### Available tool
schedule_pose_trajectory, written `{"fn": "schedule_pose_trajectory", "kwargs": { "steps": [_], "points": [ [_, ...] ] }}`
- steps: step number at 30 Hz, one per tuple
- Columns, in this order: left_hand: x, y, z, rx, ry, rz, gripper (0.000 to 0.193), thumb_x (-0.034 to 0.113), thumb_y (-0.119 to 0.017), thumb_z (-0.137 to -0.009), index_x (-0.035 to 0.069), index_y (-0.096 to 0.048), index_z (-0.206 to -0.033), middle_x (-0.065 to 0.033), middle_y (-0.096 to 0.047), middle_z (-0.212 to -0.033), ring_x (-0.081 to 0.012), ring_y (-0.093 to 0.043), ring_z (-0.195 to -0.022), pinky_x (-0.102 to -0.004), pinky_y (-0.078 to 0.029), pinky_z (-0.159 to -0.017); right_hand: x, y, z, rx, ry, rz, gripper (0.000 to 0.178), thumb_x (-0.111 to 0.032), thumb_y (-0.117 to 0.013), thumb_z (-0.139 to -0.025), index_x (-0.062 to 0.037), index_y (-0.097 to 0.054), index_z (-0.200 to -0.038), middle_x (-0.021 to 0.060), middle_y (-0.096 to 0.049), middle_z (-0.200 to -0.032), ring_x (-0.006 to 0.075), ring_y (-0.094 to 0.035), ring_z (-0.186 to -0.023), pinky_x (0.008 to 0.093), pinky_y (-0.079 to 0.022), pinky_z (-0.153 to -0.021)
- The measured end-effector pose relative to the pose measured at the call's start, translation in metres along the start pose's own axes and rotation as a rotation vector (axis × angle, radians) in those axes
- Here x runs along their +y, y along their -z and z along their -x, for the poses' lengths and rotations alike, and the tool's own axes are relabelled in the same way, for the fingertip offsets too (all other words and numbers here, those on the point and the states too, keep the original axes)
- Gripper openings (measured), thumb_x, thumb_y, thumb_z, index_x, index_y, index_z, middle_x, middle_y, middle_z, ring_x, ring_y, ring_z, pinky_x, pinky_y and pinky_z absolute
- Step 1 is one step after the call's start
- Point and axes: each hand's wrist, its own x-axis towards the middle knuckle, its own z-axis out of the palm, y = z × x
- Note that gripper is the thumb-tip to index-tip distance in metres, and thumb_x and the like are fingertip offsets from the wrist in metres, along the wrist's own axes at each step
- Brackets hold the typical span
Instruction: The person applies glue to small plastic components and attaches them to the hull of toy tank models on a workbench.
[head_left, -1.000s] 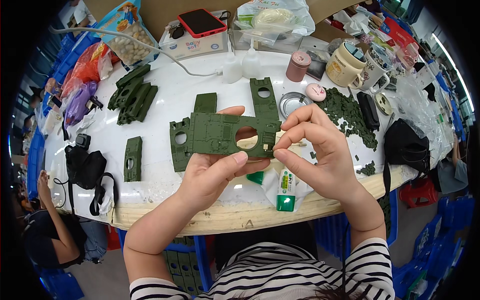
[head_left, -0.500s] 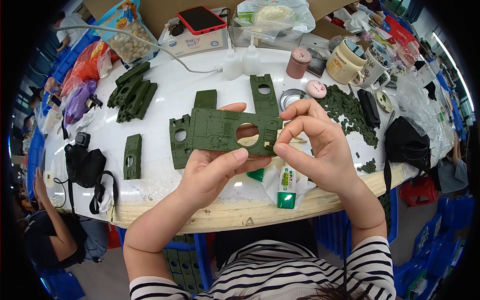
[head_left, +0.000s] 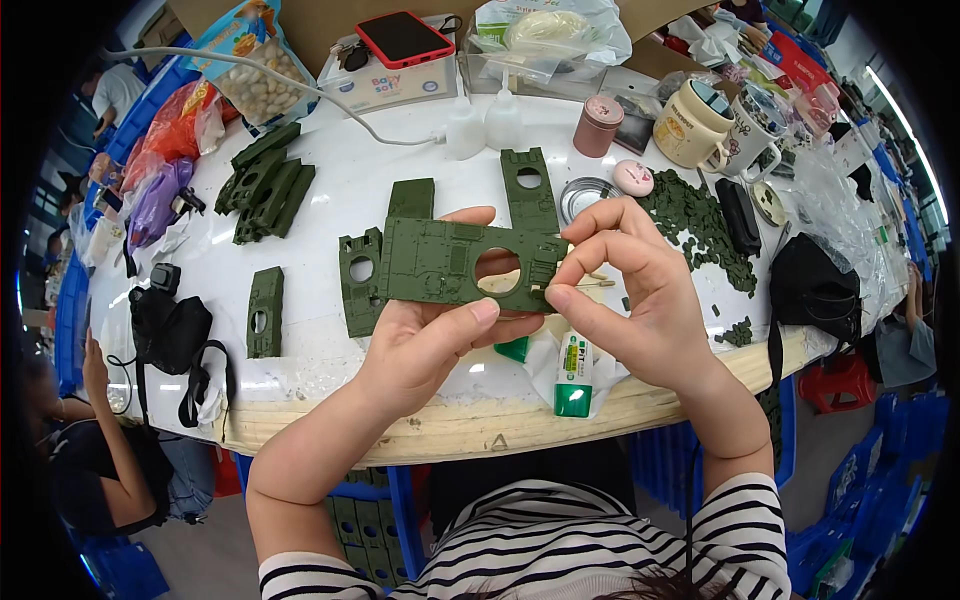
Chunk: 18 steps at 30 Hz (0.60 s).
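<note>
My left hand (head_left: 425, 345) holds a dark green plastic model tank hull plate (head_left: 430, 262) above the table, thumb on its near edge and fingers underneath. A round hole passes through the plate's right half. At the plate's right end my right hand (head_left: 630, 290) is closed in a pinch, thumb and forefinger tips at the corner. Whatever lies between those fingertips is too small to make out. Behind the held plate lie similar green hull pieces, one at the left (head_left: 360, 275) and one farther back (head_left: 528, 185). A green and white glue tube (head_left: 573, 375) lies below my right hand.
Many small green parts (head_left: 690, 225) are heaped at the right, beside a black case (head_left: 738, 217). More hull pieces (head_left: 265, 190) are stacked at the left. White squeeze bottles (head_left: 465, 130), a pink tin (head_left: 597, 127) and mugs (head_left: 690, 125) stand at the back. Another person sits at the left.
The held plate has shifted very slightly and tilted a little, its right end lower. My hands stay in nearly the same place. The person at the left has moved a little.
</note>
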Motion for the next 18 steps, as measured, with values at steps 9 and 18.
{"fn": "schedule_pose_trajectory", "kwargs": {
  "steps": [9, 18],
  "points": [
    [-0.0026, 0.0026, 0.0, -0.011, -0.032, -0.047, 0.068, 0.012, -0.053, -0.084, 0.012, -0.02, -0.143, -0.0192, -0.045, -0.131, -0.0304, -0.052, -0.118, -0.0461, -0.049, -0.096, -0.0026, -0.0002, -0.0004, 0.031, 0.05, 0.078, 0.01, -0.01, -0.072, -0.071, -0.0048, -0.065, -0.077, 0.0093, -0.054, -0.096, 0.0209, -0.053, -0.091, 0.0307, -0.041, -0.08],
    [-0.0039, 0.0035, 0.0006, -0.028, -0.06, -0.091, 0.069, 0.011, -0.054, -0.083, 0.012, -0.019, -0.143, -0.0196, -0.044, -0.131, -0.0319, -0.05, -0.12, -0.0479, -0.048, -0.096, -0.0038, -0.0002, -0.0019, 0.029, 0.05, 0.066, 0.011, -0.009, -0.071, -0.071, -0.0039, -0.062, -0.073, 0.0078, -0.053, -0.087, 0.0201, -0.053, -0.088, 0.0301, -0.041, -0.077]
  ]
}}
